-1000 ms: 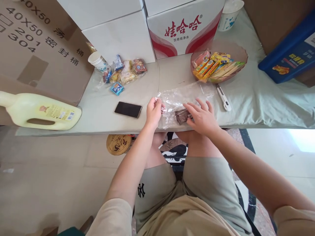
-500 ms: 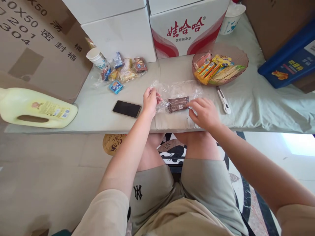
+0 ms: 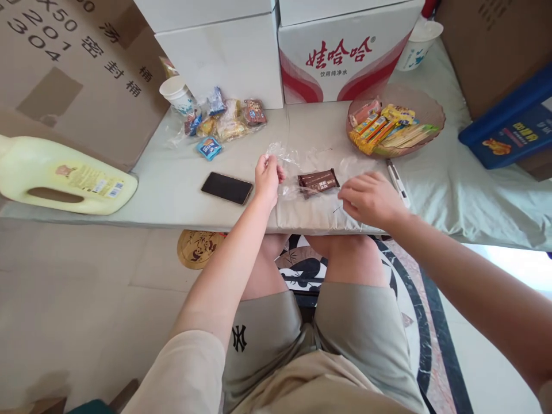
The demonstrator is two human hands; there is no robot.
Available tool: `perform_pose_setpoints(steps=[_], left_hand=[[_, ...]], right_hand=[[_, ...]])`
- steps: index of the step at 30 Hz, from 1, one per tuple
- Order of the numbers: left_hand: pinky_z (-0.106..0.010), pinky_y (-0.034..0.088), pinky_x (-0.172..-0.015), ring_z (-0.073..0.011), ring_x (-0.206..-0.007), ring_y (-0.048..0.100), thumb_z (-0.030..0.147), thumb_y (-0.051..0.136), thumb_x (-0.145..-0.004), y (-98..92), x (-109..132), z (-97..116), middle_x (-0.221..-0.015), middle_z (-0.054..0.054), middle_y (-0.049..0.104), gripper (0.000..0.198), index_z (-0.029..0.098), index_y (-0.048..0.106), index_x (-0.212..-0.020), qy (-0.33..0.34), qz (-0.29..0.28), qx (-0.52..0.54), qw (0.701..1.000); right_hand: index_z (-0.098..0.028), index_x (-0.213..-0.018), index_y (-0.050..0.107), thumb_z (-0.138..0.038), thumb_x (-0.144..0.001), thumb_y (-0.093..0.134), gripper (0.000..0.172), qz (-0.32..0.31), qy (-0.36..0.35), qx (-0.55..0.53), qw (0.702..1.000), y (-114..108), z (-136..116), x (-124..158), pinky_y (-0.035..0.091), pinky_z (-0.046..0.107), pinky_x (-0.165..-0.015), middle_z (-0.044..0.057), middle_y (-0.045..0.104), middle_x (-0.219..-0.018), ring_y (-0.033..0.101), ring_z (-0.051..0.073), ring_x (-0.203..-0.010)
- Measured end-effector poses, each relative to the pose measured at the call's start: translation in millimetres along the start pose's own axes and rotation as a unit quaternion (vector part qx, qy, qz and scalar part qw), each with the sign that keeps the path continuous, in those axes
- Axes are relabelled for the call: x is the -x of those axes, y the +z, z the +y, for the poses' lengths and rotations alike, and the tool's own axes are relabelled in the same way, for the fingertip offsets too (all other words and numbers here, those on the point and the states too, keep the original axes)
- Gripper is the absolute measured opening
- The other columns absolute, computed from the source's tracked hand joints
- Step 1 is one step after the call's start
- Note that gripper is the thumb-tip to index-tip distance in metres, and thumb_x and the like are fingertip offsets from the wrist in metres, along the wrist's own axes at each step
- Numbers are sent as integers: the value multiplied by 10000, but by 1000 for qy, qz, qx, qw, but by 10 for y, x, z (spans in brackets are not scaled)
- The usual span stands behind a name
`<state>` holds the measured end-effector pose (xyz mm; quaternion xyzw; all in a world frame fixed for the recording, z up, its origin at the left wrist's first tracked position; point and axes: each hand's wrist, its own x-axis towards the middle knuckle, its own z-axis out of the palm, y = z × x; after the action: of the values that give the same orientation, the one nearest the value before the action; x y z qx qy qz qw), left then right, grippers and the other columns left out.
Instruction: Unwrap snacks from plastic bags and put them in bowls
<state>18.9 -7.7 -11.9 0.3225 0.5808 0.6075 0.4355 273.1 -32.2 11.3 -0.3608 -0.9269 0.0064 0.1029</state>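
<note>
My left hand (image 3: 268,175) pinches the left side of a clear plastic bag (image 3: 284,154), which spreads over the cloth. A snack in a dark brown wrapper with pale lettering (image 3: 318,181) lies among the clear plastic, between my hands. Just right of this snack is my right hand (image 3: 371,198), its fingers curled and pressed together, apart from the wrapper. Plastic reaches close to those fingers, but what they hold, if anything, is hidden. A black phone (image 3: 226,188) lies left of my left hand. A white utility knife (image 3: 397,183) lies beyond my right hand, partly covered by it.
A pink clear bowl (image 3: 437,129) of packaged snacks stands at back right. Several small snack packets (image 3: 230,126) lie at back left by a paper cup (image 3: 176,92). White cartons (image 3: 219,63) stand behind. A yellow jug (image 3: 92,178) lies left; a blue container (image 3: 509,123) stands right.
My right hand has moved off the brown-wrapped snack to the right, and its fingers have curled in. My left hand keeps its pinch on the plastic. The view has shifted slightly.
</note>
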Motion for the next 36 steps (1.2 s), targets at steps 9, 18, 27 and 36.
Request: perform_pose_setpoints(steps=[9,18,27,36], left_hand=[[-223,351,-475,-81,-441,447,436,546,-939,-24,93,-279,-572,57,475,320,225,436,-726,39,-22,-62,997],[-228,348,-613,-126,-586,484,333,500,-933,-101,230,-348,-609,44,501,218,226,491,-743,136,-26,-262,955],[-252,299,-625,-143,-575,438,297,455,-951,-82,243,-320,-592,47,456,198,233,485,-766,151,18,-299,942],[-263,283,-622,-147,-579,428,267,461,-933,-55,286,-284,-580,45,453,195,230,478,-742,158,4,-315,936]], right_hand=[[-198,-1134,673,-254,-945,394,341,-22,91,-16,995,-27,-234,-425,393,346,-715,123,706,-1118,633,262,-970],[-184,-1271,587,-287,-824,617,460,-123,92,44,987,51,-158,-698,461,387,-794,162,608,-1220,636,301,-993],[-227,-1236,641,-221,-916,503,349,-51,102,11,993,71,-107,-158,509,376,-785,134,547,-1376,630,279,-1066],[-251,-1190,653,-238,-947,471,304,68,18,-56,996,-338,-40,332,431,399,-899,85,698,-1180,634,249,-1076]])
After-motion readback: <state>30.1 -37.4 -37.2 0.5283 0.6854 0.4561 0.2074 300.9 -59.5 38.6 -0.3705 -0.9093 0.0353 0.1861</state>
